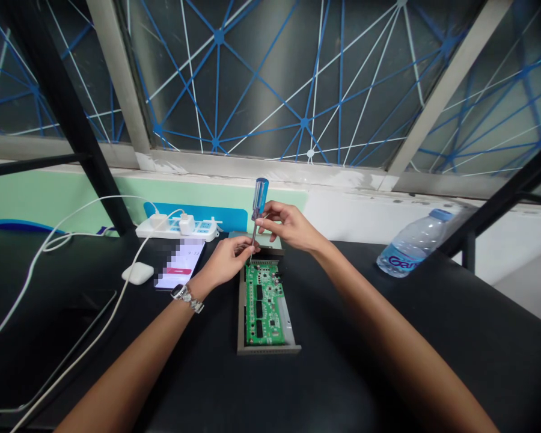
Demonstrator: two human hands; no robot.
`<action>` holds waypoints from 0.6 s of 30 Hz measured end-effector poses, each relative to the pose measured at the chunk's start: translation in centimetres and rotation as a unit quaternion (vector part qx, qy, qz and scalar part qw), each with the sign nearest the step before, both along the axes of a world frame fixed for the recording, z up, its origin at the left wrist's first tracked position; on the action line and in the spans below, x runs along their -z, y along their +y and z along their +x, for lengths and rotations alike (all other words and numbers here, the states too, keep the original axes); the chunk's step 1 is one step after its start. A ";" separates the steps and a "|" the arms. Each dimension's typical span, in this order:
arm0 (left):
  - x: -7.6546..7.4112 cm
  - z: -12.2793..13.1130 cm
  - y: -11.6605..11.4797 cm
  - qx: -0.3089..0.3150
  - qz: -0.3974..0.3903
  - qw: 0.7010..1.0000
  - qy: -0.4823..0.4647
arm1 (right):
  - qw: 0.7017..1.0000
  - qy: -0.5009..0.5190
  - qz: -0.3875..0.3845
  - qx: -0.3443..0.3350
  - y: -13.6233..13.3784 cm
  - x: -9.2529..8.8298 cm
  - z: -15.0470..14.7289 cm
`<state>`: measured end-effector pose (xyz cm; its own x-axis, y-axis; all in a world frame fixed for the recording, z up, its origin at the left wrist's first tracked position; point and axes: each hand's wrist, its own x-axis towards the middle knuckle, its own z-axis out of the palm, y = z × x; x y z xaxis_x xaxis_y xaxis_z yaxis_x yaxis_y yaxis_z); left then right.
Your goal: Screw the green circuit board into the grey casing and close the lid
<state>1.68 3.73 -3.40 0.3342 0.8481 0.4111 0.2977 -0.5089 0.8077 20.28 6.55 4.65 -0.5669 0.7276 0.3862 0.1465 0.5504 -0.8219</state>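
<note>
A screwdriver (260,195) with a clear blue handle stands nearly upright over the far left corner of a green circuit board (265,300). My right hand (293,225) is closed on it, thumb and fingers pinching just below the handle. Lower down, my left hand (228,258) pinches the metal shaft close to its tip. The tip meets the board's far left corner; the fingers partly cover the spot, and any screw there is too small to make out. The board lies in an open grey metal casing (242,325). Behind it is a grey metal piece (273,245), partly hidden by my hands.
To the left are a phone (180,264), a white earbud case (137,273) and a white power strip (210,228) with chargers. A white cable (117,300) runs across a dark tablet-like slab (49,355). A water bottle (412,243) leans at the right near a black frame.
</note>
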 end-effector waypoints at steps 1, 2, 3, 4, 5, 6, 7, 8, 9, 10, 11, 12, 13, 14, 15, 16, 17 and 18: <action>0.2 0.1 -0.1 -0.001 0.005 1.000 0.011 | 1.000 -0.001 0.002 0.002 0.0 0.0 0.0; 0.4 0.2 -0.1 -0.003 0.011 1.000 0.023 | 1.000 -0.001 0.004 0.004 -0.1 0.0 -0.1; 0.6 0.4 -0.2 -0.010 0.018 0.999 0.037 | 1.000 -0.001 0.006 0.006 -0.1 0.0 -0.1; 0.9 0.6 -0.3 -0.020 0.028 0.998 0.050 | 1.000 -0.002 0.009 0.007 -0.1 0.0 -0.2; 1.2 0.8 -0.4 -0.033 0.039 0.997 0.061 | 1.000 -0.002 0.012 0.007 0.0 0.1 -0.2; 1.5 1.1 -0.4 -0.047 0.048 0.995 0.070 | 1.000 -0.003 0.014 0.007 0.0 0.1 -0.2; 1.8 1.3 -0.5 -0.060 0.055 0.994 0.075 | 1.000 -0.003 0.016 0.005 0.0 0.1 -0.2; 2.0 1.5 -0.5 -0.070 0.058 0.993 0.077 | 1.000 -0.003 0.017 0.002 0.1 0.2 -0.2; 2.2 1.7 -0.5 -0.076 0.059 0.993 0.075 | 1.000 -0.003 0.018 0.001 0.1 0.2 -0.1; 2.4 1.9 -0.5 -0.079 0.060 0.992 0.073 | 1.000 -0.002 0.018 0.000 0.1 0.2 -0.1; 2.5 2.0 -0.5 -0.080 0.061 0.992 0.072 | 1.000 -0.003 0.017 0.000 0.0 0.3 -0.1; 2.5 2.0 -0.5 -0.082 0.062 0.992 0.074 | 1.000 -0.003 0.015 0.002 0.0 0.2 -0.1; 2.6 2.1 -0.5 -0.085 0.064 0.991 0.078 | 1.000 -0.004 0.014 0.004 0.0 0.2 0.0; 2.6 2.1 -0.5 -0.090 0.065 0.990 0.083 | 1.000 -0.003 0.013 0.007 -0.1 0.2 -0.1; 2.7 2.1 -0.6 -0.096 0.067 0.989 0.088 | 1.000 -0.002 0.013 0.010 -0.1 0.2 -0.1; 2.7 2.2 -0.6 -0.102 0.068 0.988 0.092 | 1.000 -0.002 0.013 0.013 -0.2 0.2 -0.1; 2.7 2.2 -0.6 -0.106 0.070 0.988 0.093 | 1.000 -0.003 0.012 0.016 -0.2 0.2 -0.1; 2.7 2.3 -0.6 -0.108 0.071 0.987 0.094 | 1.000 -0.005 0.011 0.020 -0.2 0.2 -0.1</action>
<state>3.95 3.10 -6.13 0.2331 0.8465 0.4787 0.5494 -0.5208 0.6534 20.14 6.31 4.45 -0.5422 0.7404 0.3972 0.1770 0.5628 -0.8074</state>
